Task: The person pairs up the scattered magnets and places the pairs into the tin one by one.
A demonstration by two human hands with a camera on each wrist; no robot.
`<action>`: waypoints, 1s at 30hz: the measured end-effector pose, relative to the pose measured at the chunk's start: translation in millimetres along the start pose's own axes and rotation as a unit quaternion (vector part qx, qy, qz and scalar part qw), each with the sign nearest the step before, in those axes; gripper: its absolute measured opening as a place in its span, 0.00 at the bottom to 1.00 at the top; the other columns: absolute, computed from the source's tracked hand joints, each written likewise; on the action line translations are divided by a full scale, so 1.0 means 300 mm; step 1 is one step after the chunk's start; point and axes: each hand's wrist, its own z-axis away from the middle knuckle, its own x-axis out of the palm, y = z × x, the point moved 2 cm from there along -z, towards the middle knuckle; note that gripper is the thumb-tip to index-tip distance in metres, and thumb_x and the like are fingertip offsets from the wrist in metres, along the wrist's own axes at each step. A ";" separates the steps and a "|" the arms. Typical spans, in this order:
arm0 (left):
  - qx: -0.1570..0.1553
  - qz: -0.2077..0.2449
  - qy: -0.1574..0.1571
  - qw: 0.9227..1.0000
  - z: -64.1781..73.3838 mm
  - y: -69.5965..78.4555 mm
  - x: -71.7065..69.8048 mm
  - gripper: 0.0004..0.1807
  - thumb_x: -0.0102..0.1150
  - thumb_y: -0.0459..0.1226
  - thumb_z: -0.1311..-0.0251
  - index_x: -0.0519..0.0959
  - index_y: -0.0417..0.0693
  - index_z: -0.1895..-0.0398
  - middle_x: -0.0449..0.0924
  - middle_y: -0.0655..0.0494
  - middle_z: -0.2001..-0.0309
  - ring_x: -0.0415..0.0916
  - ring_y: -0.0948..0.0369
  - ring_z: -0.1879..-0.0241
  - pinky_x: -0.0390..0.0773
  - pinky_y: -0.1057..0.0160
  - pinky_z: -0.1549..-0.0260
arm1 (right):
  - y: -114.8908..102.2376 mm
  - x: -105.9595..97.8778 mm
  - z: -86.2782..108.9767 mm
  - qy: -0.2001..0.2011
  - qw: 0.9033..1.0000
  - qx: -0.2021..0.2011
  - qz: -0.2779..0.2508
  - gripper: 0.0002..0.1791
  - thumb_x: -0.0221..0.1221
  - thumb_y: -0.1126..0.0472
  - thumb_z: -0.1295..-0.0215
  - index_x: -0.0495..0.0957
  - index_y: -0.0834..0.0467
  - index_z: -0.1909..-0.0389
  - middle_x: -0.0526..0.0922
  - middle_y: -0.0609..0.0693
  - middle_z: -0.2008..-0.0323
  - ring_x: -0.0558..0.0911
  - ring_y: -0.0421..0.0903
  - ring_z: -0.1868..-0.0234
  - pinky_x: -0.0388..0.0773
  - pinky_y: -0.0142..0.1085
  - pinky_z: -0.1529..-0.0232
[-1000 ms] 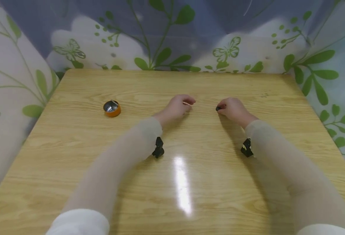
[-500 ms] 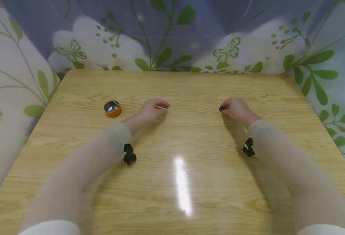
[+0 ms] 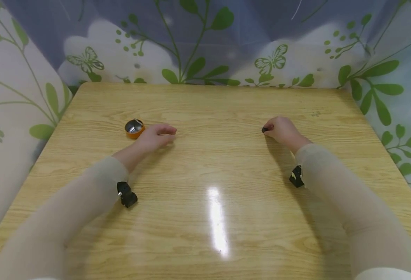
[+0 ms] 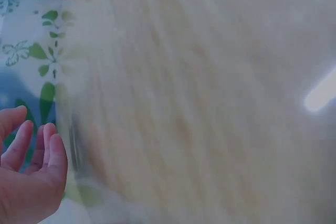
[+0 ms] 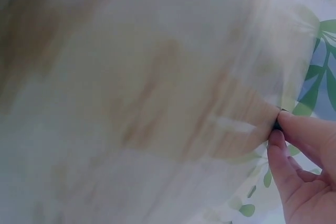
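Between the thumb and fingertips of my right hand point(image 3: 283, 129) a small dark object point(image 3: 264, 130) is pinched; its kind is hidden by the fingers. The right wrist view shows only a dark edge of this object point(image 5: 277, 124). My left hand point(image 3: 153, 137) has loosely bent, parted fingers, and nothing shows between them in the left wrist view point(image 4: 34, 174). Just left of that hand stands a small orange bowl point(image 3: 133, 135) with a shiny metal inside. Something small and pale sits at its rim, too small to tell. Whether hand and bowl touch, I cannot tell.
Both hands are over a wood-grain table point(image 3: 212, 163), which carries a bright light reflection near its front. Curtain-like cloth point(image 3: 240, 42) with green leaves and butterflies hangs behind and at both sides. Each sleeve bears a black wrist camera, such as the left wrist camera point(image 3: 126, 194).
My left hand has swept left across the table, from near the right hand to beside the bowl. The right hand has stayed almost in place, still pinching the dark object.
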 end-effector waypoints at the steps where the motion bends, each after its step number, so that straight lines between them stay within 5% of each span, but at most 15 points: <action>1: -0.005 -0.002 0.001 1.000 0.012 -0.013 -0.010 0.22 0.55 0.39 0.36 0.71 0.40 0.41 0.71 0.46 0.43 0.70 0.55 0.47 0.73 0.58 0.51 | 0.005 0.003 -0.004 0.001 1.000 -0.001 -0.001 0.14 0.60 0.66 0.39 0.78 0.71 0.56 0.80 0.66 0.58 0.77 0.60 0.55 0.71 0.50 0.51; 12: -0.016 0.041 0.014 0.999 0.133 -0.115 -0.117 0.25 0.53 0.38 0.35 0.66 0.34 0.38 0.67 0.41 0.39 0.69 0.59 0.47 0.73 0.64 0.50 | -0.010 -0.004 0.014 0.017 1.000 -0.017 0.001 0.12 0.60 0.68 0.39 0.78 0.72 0.58 0.80 0.67 0.60 0.79 0.60 0.57 0.72 0.50 0.52; 20: -0.040 0.016 0.044 0.998 0.193 -0.164 -0.202 0.28 0.53 0.41 0.34 0.64 0.34 0.37 0.66 0.39 0.40 0.70 0.65 0.51 0.73 0.71 0.54 | -0.014 0.004 0.011 0.011 1.000 -0.014 0.001 0.12 0.58 0.69 0.38 0.77 0.73 0.57 0.79 0.68 0.58 0.78 0.60 0.56 0.73 0.49 0.52; 26: -0.062 -0.005 0.118 0.991 0.183 -0.197 -0.260 0.35 0.55 0.44 0.36 0.56 0.34 0.32 0.64 0.38 0.38 0.66 0.54 0.44 0.71 0.67 0.51 | -0.012 0.001 0.013 0.018 1.000 -0.018 0.008 0.11 0.58 0.69 0.38 0.77 0.73 0.58 0.79 0.68 0.59 0.78 0.60 0.56 0.72 0.50 0.52; 30: -0.055 -0.015 0.115 0.992 0.138 -0.198 -0.283 0.42 0.60 0.43 0.39 0.49 0.38 0.29 0.60 0.37 0.36 0.62 0.48 0.40 0.67 0.55 0.44 | -0.014 0.000 0.015 0.021 0.999 -0.021 0.013 0.11 0.59 0.69 0.39 0.77 0.73 0.58 0.80 0.67 0.60 0.78 0.60 0.57 0.72 0.50 0.52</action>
